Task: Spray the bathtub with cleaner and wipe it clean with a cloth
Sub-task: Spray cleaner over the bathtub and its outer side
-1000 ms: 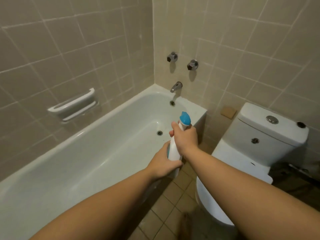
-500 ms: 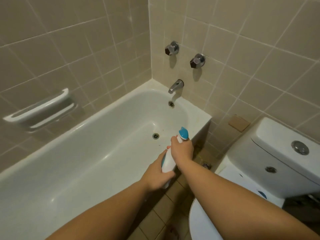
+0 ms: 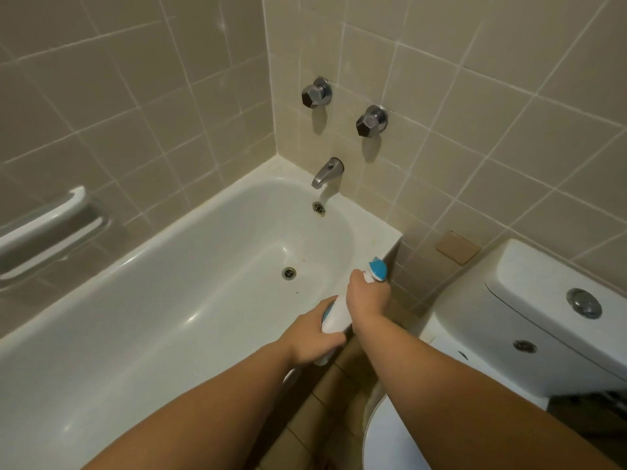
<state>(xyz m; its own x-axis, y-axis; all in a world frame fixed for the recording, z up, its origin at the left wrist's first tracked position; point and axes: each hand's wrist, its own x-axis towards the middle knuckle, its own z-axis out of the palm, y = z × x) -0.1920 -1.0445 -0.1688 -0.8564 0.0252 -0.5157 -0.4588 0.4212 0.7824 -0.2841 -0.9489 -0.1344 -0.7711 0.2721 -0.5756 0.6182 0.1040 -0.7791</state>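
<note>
Both hands hold one spray bottle (image 3: 336,315) at centre frame, right over the near rim of the bathtub (image 3: 142,334). Left hand (image 3: 314,337) grips the white body of the bottle low down, fingers curled round it from the left side, thumb across the front. Right hand (image 3: 368,296) wraps the neck just under the blue spray head (image 3: 378,270), fingers curled tight; whether a finger sits on the trigger cannot be told, the hand hides it. Bottle is tilted, base toward the lower centre, blue head toward the upper right, near the tub's right corner. Both bare forearms come in from the bottom edge. Tub is white, fills the left and centre of the frame, running from lower left up to the tiled corner. Floor drain (image 3: 289,273) sits left of the bottle, apart from it. Overflow drain (image 3: 319,208) on the far end wall of the tub, below the metal spout (image 3: 325,173). Two taps (image 3: 316,93) on the tiled wall above the spout, upper centre. White grab handle (image 3: 51,228) on the left wall, blurred. Toilet cistern (image 3: 549,317) at right with a round flush button (image 3: 584,302) on its lid; part of the toilet bowl (image 3: 386,439) at bottom right. Brown floor tiles (image 3: 305,418) between tub and toilet. No cloth in view.
</note>
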